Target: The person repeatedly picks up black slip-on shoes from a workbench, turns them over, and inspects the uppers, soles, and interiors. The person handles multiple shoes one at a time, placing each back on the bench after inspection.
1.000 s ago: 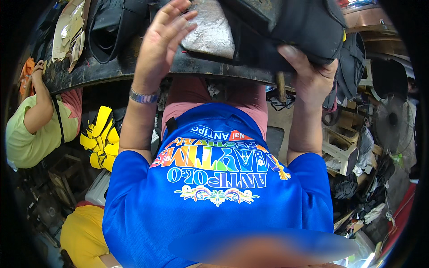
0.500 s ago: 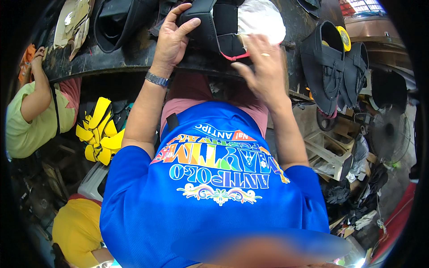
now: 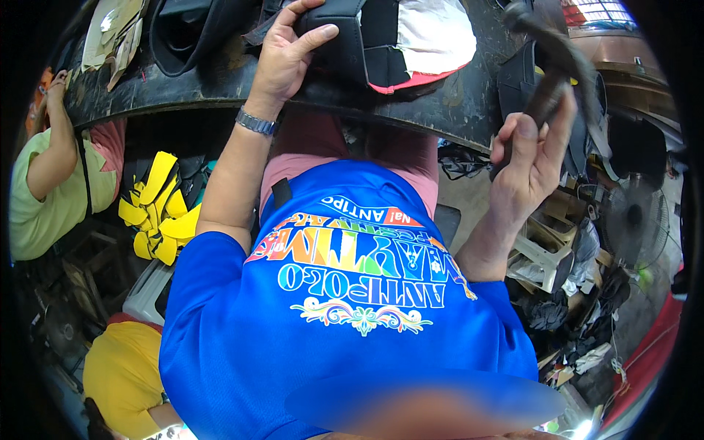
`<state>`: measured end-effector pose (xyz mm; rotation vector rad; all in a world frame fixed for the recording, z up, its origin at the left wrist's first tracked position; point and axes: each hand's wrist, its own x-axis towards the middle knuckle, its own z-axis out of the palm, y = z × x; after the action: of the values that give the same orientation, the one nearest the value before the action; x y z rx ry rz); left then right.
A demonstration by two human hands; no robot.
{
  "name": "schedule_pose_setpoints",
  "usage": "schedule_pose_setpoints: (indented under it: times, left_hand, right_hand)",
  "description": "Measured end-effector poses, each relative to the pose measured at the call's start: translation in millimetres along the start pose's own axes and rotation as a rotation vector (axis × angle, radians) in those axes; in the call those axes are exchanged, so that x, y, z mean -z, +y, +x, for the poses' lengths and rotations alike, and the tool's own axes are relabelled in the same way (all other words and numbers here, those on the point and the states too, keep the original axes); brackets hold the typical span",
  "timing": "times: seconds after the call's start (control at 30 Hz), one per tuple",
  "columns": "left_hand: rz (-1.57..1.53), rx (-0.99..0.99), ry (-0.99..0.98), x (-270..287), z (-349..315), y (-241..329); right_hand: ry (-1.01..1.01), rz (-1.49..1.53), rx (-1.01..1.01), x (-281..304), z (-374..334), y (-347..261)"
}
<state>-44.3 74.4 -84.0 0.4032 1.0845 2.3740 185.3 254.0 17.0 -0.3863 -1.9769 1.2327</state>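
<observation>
My left hand [image 3: 286,66] grips the near left side of a black shoe upper [image 3: 339,44] at the top of the bench, its thumb lying over the black material. White lining [image 3: 436,35] shows inside the upper, and a red strip [image 3: 422,81] runs along its near edge. Off to the right, my right hand [image 3: 532,154] is raised with its fingers wrapped round the handle of a hammer [image 3: 543,99]. The dark hammer head points up and away, apart from the upper. The top of the upper is cut off by the picture's edge.
Another black shoe upper [image 3: 192,37] and cardboard pieces [image 3: 117,33] lie on the dark bench [image 3: 172,92] at left. Yellow cut pieces [image 3: 158,209] are heaped below. A fan [image 3: 634,220] and a plastic stool [image 3: 539,260] stand at right. Two people are at left.
My right hand has left the red-edged part of the upper and swung right, and it now holds a hammer. My left hand stays on the upper.
</observation>
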Motion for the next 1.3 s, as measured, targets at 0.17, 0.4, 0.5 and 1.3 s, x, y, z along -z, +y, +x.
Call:
schedule_pose_setpoints:
  times: [0.17,0.4,0.5,1.3]
  left_hand:
    - [0.068,-0.001,-0.022,0.6,-1.0,0.8]
    - [0.096,-0.006,-0.036,0.3,-4.6,1.0]
    - [0.104,-0.027,-0.062,-0.9,-2.7,0.3]
    - [0.045,0.001,-0.042,-1.2,1.5,-4.1]
  right_hand:
    - [-0.456,-0.512,0.213,-53.2,10.4,14.7]
    - [-0.327,-0.148,0.145,-50.4,-0.1,26.2]
    - [-0.541,-0.561,-0.24,-49.9,3.0,23.8]
    - [-0.21,-0.148,-0.093,-23.6,-0.5,36.0]
